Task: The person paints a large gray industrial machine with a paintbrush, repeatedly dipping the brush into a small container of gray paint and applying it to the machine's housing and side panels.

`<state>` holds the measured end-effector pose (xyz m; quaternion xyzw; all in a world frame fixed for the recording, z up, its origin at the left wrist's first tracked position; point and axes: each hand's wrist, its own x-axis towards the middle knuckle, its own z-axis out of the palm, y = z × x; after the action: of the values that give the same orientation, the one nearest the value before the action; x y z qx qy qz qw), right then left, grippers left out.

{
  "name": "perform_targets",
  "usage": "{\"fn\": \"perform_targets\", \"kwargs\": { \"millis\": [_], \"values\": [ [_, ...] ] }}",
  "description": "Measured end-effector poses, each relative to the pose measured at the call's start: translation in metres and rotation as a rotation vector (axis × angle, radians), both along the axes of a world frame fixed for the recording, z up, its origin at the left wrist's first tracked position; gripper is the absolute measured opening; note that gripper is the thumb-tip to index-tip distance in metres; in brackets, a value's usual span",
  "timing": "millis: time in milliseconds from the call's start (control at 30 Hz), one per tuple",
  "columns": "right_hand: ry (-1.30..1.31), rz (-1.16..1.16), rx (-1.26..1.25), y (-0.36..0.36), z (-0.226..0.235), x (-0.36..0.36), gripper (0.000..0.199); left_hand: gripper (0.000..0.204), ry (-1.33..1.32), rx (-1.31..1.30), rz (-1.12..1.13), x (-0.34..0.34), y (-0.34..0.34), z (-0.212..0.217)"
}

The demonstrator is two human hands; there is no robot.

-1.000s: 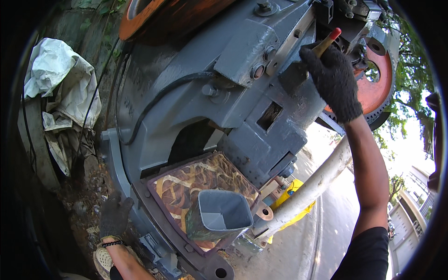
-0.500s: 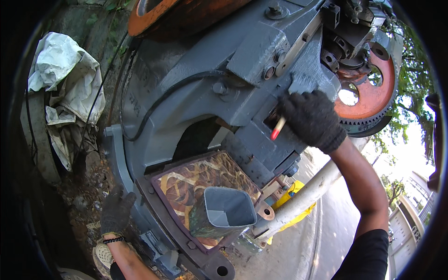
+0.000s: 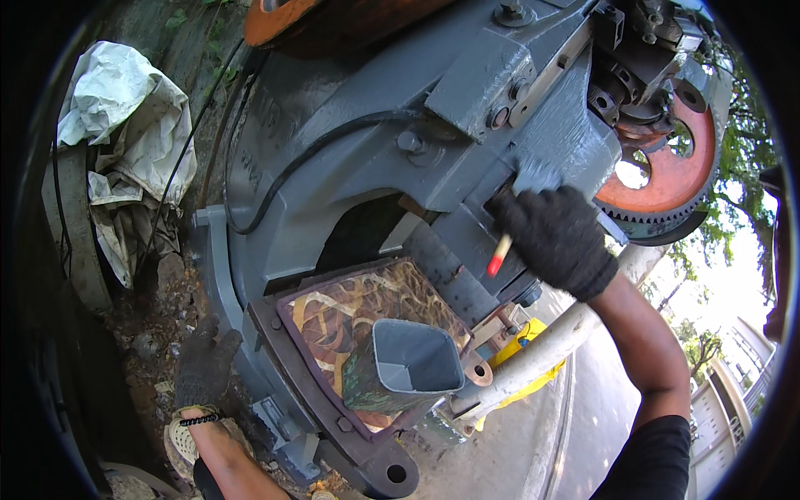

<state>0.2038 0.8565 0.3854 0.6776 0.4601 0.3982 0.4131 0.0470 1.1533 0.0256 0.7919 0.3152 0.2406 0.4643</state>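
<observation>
Head view: the right hand [image 3: 557,237], in a black knitted glove, is closed around a thin paintbrush with a pale wooden handle and red tip [image 3: 498,256]. The handle end sticks out below the fist, pointing down and left, while the bristle end is hidden behind the glove against the big grey-painted cast-metal machine body [image 3: 350,167]. Just right of the hand sits a rust-orange toothed gear wheel [image 3: 675,179]. Below the hand a pale, curved metal pipe [image 3: 550,350] slants down to the left, with something yellow [image 3: 525,358] behind it. Further down-left stands a grey square-mouthed tapered container [image 3: 408,367], resting on a camouflage-patterned mat [image 3: 350,312] on the machine's table. The left hand [image 3: 204,367], also in a dark glove, rests open against the machine's lower left edge, holding nothing. Crumpled white sheeting [image 3: 125,133] lies well apart at upper left.
</observation>
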Motion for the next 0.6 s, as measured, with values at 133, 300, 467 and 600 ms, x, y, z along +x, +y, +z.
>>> {"fn": "perform_targets", "kwargs": {
  "millis": [133,300,467,600],
  "values": [
    [0.108,0.073,0.071,-0.011,-0.006,-0.012,0.041,0.071,-0.036,0.047,-0.020,0.004,0.002,0.002],
    [-0.059,0.020,0.135,0.001,0.013,-0.010,0.048,0.070,0.018,0.033,-0.048,0.010,0.003,-0.003],
    [0.482,0.418,0.532,-0.007,-0.001,-0.008,0.030,0.070,-0.014,0.033,-0.045,0.014,0.004,-0.012],
    [0.617,0.402,0.810,-0.021,0.046,0.019,0.037,0.069,-0.026,0.086,-0.051,0.016,0.006,-0.017]
  ]
}}
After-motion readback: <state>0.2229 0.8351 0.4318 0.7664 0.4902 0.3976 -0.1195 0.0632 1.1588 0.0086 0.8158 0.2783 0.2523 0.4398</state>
